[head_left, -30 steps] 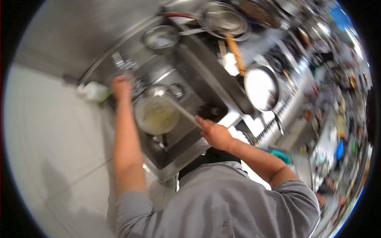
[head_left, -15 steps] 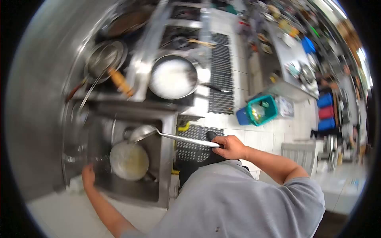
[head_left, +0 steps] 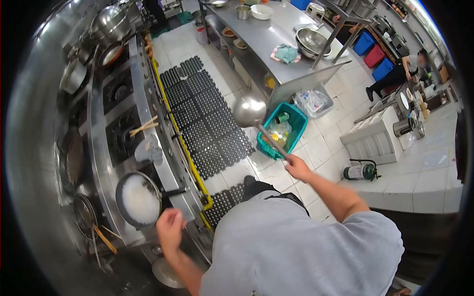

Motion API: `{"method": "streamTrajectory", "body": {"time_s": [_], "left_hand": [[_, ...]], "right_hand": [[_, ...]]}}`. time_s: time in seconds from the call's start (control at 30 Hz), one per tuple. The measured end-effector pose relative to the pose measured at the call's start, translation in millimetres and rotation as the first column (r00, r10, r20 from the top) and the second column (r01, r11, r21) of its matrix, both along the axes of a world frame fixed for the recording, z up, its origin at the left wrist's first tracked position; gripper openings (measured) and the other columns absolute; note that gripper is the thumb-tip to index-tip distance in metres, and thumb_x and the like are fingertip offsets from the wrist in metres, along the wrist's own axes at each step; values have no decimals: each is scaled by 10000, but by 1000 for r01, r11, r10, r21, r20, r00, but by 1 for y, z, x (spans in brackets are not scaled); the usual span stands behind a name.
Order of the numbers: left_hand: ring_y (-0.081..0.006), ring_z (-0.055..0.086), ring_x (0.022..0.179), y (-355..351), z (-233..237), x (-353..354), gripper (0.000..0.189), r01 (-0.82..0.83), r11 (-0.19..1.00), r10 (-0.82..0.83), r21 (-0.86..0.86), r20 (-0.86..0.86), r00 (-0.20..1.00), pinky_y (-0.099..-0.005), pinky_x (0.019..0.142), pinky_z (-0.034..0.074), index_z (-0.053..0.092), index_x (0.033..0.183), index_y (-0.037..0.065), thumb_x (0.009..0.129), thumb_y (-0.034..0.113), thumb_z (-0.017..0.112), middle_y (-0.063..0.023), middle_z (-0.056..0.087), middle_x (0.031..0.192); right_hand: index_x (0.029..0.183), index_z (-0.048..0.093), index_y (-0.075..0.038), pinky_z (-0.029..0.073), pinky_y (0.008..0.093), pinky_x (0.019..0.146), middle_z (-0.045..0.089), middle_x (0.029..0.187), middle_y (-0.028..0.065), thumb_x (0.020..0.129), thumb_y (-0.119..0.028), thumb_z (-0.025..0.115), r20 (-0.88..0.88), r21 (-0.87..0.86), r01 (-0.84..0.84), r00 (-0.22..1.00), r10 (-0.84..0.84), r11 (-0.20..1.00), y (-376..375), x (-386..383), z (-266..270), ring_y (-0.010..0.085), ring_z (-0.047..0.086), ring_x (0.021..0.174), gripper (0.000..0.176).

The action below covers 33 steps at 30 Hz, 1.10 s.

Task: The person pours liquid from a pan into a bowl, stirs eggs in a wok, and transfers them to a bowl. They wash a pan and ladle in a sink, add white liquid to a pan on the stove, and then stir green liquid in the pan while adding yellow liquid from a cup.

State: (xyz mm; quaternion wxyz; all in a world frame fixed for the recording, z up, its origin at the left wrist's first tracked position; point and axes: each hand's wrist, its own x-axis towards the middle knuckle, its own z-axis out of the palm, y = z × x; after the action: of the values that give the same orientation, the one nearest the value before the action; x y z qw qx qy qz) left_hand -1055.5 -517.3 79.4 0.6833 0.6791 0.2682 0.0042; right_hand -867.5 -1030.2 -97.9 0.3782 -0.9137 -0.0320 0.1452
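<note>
The right hand grips the end of a long ladle — its bowl raised above the black floor mats, just beside a teal basket. The left hand hangs empty, fingers loose, near a pan of white contents on the stove.

**Grey shirt, short sleeves**

On my feed the wearer has a plain grey shirt with short sleeves ending above the elbow. The forearms, left hand and right hand are bare. I make out a dark band at the shirt's front edge, and a black shoe.
</note>
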Motion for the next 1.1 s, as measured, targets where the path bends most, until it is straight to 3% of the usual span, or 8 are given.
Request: {"method": "streamTrajectory", "body": {"time_s": [0.07, 0.2, 0.33, 0.47, 0.53, 0.9, 1.03, 1.1], "left_hand": [[-75, 593, 688, -23, 13, 108, 85, 151, 976, -162, 158, 63, 985, -258, 617, 492, 694, 1005, -17, 995, 66, 680, -7, 656, 810], [-72, 598, 690, -35, 44, 282, 103, 259, 850, -357, 459, 139, 924, -256, 615, 496, 691, 1025, -37, 986, 55, 665, -9, 662, 818], [-118, 673, 658, -11, -11, 436, 181, 411, 908, -417, 78, 85, 905, -262, 606, 550, 685, 1108, -12, 1018, 144, 671, -24, 687, 829], [-332, 588, 1340, 19, -153, 578, 740, 235, 811, -240, -536, 62, 969, -515, 986, 560, 418, 1580, 56, 1013, 440, 699, -179, 565, 1501], [-395, 190, 1605, 11, -173, 635, 981, 203, 973, -229, -111, -324, 918, -746, 1112, 343, 163, 1714, 193, 975, 543, 707, -119, 196, 1763], [-373, 597, 1256, 68, -333, 1154, 586, 303, 925, -246, 229, -246, 938, -578, 819, 550, 653, 1410, 85, 977, 480, 662, -177, 616, 1432], [-377, 563, 1307, 47, -224, 1259, 458, 344, 405, 9, 847, -381, 925, -657, 1018, 469, 739, 1235, 65, 926, 394, 657, -179, 615, 1394], [-393, 535, 1366, 47, -195, 1318, 439, 298, 588, 28, 752, -387, 922, -659, 1032, 465, 743, 1235, 66, 935, 375, 652, -187, 591, 1449]], "right_hand": [[1100, 707, -52, 566, 509, 886, 727, 975, 271, 896, -196, 636, -30, -404, 282, 947, -320, 870, -3, -10, 57, 439, 712, 955, 259], [1052, 740, -62, 573, 502, 848, 751, 923, 253, 887, -243, 674, -190, -448, 284, 896, -400, 848, -46, 1, 25, 424, 731, 912, 254], [977, 743, -38, 527, 374, 642, 704, 735, 92, 880, -260, 753, -345, 88, 406, 869, -355, 910, -48, 38, -13, 197, 657, 673, 242], [884, 659, -64, 382, 255, 444, 550, 647, -14, 980, -172, 685, -511, 461, 546, 808, -294, 699, 28, 158, 71, 77, 476, 496, 147], [991, 664, -41, 402, 259, 462, 559, 686, -2, 1011, -154, 650, -448, 528, 480, 858, -250, 701, 59, 236, 97, 84, 491, 511, 116], [1090, 629, 1, 459, 335, 502, 574, 673, 46, 1069, -270, 588, -175, 443, 374, 927, -331, 815, 236, 814, 159, 154, 560, 522, 275], [1029, 606, 41, 536, 498, 750, 669, 811, 245, 1019, -308, 595, 167, 141, 317, 926, -339, 938, 246, 992, 104, 420, 672, 786, 349], [1021, 599, 49, 523, 544, 840, 685, 890, 308, 1007, -297, 593, 233, -43, 323, 923, -305, 945, 256, 1038, 113, 499, 666, 914, 347]]}}
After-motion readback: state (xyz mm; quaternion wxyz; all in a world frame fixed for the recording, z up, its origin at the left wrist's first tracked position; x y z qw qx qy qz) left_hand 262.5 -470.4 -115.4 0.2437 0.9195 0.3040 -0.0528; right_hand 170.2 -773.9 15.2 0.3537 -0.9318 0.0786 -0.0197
